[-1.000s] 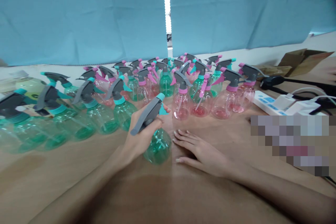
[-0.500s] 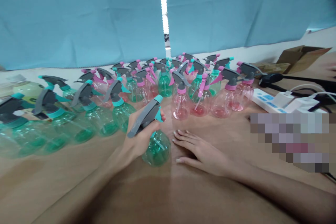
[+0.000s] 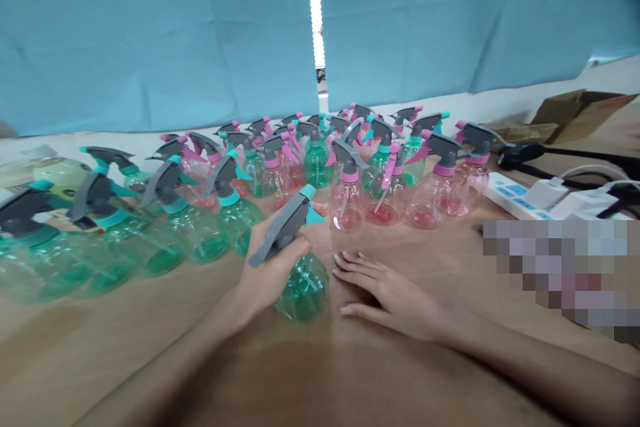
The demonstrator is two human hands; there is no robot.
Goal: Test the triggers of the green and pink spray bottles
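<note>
My left hand (image 3: 267, 267) is wrapped round the neck of a green spray bottle (image 3: 303, 290) with a grey and teal trigger head (image 3: 284, 221). The bottle stands tilted on the brown table (image 3: 125, 340), right in front of me. My right hand (image 3: 387, 290) lies flat on the table just to the right of the bottle, fingers stretched out, holding nothing. Behind both hands stand several more spray bottles, green ones (image 3: 235, 210) to the left and pink ones (image 3: 347, 203) in the middle.
A white power strip (image 3: 515, 193) with plugs and black cables lies at the right. A cardboard box (image 3: 575, 107) sits at the far right. Blue curtains (image 3: 150, 33) hang behind the table. A blurred-out patch covers part of the right side.
The bottle in my left hand has shifted only slightly. My right hand stays flat in the same place.
</note>
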